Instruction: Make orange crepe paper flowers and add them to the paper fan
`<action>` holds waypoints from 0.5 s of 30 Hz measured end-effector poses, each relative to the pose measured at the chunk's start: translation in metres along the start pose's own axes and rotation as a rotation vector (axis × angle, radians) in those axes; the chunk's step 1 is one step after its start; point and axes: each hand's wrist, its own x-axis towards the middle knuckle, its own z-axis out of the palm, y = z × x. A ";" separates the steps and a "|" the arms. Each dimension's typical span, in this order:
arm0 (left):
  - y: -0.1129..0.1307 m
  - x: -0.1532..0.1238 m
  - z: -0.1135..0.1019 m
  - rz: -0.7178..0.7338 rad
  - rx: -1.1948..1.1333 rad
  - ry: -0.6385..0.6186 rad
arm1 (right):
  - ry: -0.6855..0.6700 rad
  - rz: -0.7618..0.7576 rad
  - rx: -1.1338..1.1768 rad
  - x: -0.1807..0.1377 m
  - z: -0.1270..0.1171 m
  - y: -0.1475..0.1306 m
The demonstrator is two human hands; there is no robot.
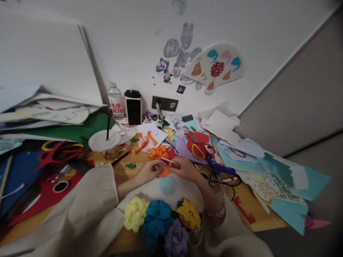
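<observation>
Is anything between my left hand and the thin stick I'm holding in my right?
Nothing visible stands between them. The thin stick rests in your right hand, and your left hand is right up against its tip. Red paper sits by the stick, and orange paper lies below your hands.

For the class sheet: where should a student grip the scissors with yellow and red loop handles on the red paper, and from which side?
Grip the yellow and red loop handles of the steel scissors from above, on the person's side. They lie flat on the red paper, blades toward the wall, so the loops come first and fingers stay off the blades.
</observation>
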 end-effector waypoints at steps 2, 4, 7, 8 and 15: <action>-0.002 -0.001 -0.001 -0.003 -0.013 0.003 | -0.005 -0.014 0.013 -0.002 0.001 0.006; -0.003 -0.001 -0.002 -0.005 -0.020 0.001 | -0.012 -0.028 0.027 -0.003 0.002 0.009; -0.005 -0.001 -0.002 -0.010 -0.023 -0.007 | -0.012 -0.042 0.039 -0.004 0.005 0.010; -0.005 -0.001 -0.001 -0.011 -0.025 -0.006 | -0.009 -0.046 0.038 -0.004 0.006 0.009; -0.002 0.000 -0.002 0.002 -0.045 -0.007 | 0.012 -0.089 0.020 -0.007 0.008 0.004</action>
